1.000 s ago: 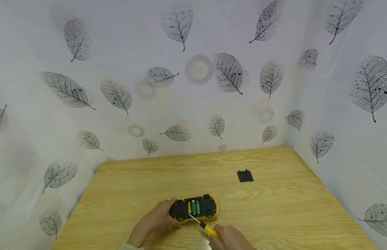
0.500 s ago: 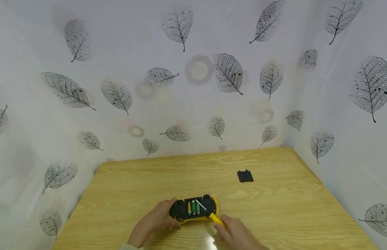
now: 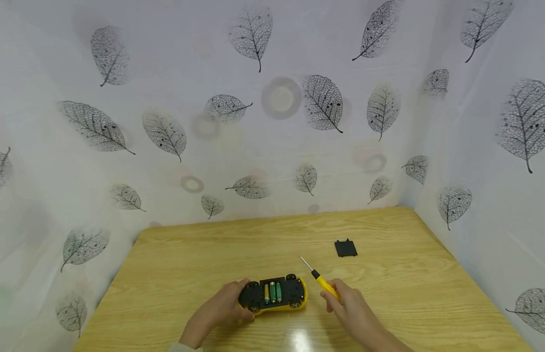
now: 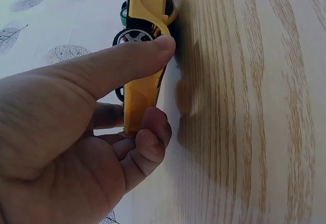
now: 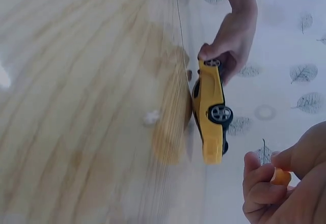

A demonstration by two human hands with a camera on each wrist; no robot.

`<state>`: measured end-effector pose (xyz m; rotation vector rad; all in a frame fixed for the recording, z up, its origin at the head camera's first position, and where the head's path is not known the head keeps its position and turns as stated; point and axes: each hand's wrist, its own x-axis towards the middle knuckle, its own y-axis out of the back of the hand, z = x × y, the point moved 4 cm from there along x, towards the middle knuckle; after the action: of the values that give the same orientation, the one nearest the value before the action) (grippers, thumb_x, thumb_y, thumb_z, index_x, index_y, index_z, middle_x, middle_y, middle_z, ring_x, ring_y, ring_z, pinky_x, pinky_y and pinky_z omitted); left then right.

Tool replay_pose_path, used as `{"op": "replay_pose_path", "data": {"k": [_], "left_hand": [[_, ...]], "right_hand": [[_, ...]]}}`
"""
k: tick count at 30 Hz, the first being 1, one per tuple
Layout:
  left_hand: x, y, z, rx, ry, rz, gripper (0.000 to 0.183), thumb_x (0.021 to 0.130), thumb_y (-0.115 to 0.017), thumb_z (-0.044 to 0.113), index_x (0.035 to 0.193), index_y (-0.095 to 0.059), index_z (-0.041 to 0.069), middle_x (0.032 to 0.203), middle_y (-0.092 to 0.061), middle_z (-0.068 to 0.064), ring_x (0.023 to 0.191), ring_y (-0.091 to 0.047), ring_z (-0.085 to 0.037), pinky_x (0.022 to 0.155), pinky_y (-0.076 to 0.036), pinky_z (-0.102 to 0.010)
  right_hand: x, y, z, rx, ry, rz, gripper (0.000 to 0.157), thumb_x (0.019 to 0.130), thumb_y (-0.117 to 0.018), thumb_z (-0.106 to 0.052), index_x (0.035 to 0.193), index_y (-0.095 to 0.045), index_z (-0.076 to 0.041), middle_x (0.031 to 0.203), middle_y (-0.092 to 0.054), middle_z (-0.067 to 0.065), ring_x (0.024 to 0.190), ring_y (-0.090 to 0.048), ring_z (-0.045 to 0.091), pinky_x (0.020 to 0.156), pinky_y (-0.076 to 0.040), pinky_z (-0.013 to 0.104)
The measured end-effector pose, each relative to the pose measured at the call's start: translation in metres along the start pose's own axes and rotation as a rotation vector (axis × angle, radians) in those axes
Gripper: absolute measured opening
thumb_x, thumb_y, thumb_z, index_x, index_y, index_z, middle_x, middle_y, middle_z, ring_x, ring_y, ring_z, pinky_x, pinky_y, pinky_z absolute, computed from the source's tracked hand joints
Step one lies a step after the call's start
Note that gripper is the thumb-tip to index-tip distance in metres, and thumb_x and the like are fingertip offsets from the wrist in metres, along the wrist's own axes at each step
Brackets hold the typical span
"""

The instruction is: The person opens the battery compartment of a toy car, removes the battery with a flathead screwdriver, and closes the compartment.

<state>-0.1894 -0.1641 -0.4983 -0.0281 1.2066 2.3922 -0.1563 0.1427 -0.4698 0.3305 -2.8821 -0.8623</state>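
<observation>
Now the yellow screwdriver has swung off the upside-down toy car, so nothing pokes its batteries. The right hand holds the screwdriver; the left hand's grip holds the car, toward the table's front edge.

The near edge of the worktop is cut off. Toward it, the left hand hides one end of the toy car, the right hand part of the screwdriver — and any print on the batteries is too small for us.
</observation>
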Motion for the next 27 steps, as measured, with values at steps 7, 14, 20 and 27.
{"op": "replay_pose_path", "data": {"k": [7,14,20,27], "left_hand": [[0.001,-0.001,-0.001,-0.008,0.007,-0.005,0.087,0.079,-0.091,0.027,0.147,-0.048,-0.007,0.129,-0.06,-0.025,0.111,-0.059,-0.038,0.09,-0.05,-0.058],[0.003,0.0,0.0,-0.03,-0.066,-0.001,0.078,0.078,-0.091,0.019,0.141,-0.053,-0.005,0.118,-0.065,-0.015,0.099,-0.061,-0.026,0.084,-0.052,-0.049],[0.002,-0.001,-0.001,-0.02,-0.064,0.004,0.08,0.077,-0.091,0.02,0.142,-0.052,-0.006,0.12,-0.065,-0.017,0.1,-0.061,-0.027,0.086,-0.052,-0.049],[0.002,-0.001,-0.001,-0.018,-0.045,0.007,0.081,0.078,-0.091,0.02,0.143,-0.051,-0.007,0.121,-0.065,-0.019,0.102,-0.062,-0.029,0.088,-0.052,-0.052]], "right_hand": [[0.003,0.016,0.007,-0.034,-0.062,0.113,0.015,0.101,-0.067,-0.012,0.109,-0.059,-0.002,0.07,-0.061,-0.005,0.048,-0.033,0.005,0.046,-0.03,0.021],[0.006,0.03,0.014,-0.084,-0.073,0.184,0.016,0.101,-0.068,-0.016,0.108,-0.061,-0.002,0.077,-0.07,-0.006,0.053,-0.041,0.008,0.048,-0.036,0.022],[0.007,0.039,0.018,-0.088,-0.018,0.261,0.017,0.1,-0.07,-0.014,0.107,-0.063,0.001,0.089,-0.077,0.005,0.054,-0.045,0.007,0.045,-0.037,0.024],[0.017,0.045,0.025,-0.192,0.08,0.363,0.013,0.093,-0.077,-0.009,0.097,-0.069,0.001,0.085,-0.065,0.005,0.065,-0.048,0.011,0.054,-0.044,0.024]]}}
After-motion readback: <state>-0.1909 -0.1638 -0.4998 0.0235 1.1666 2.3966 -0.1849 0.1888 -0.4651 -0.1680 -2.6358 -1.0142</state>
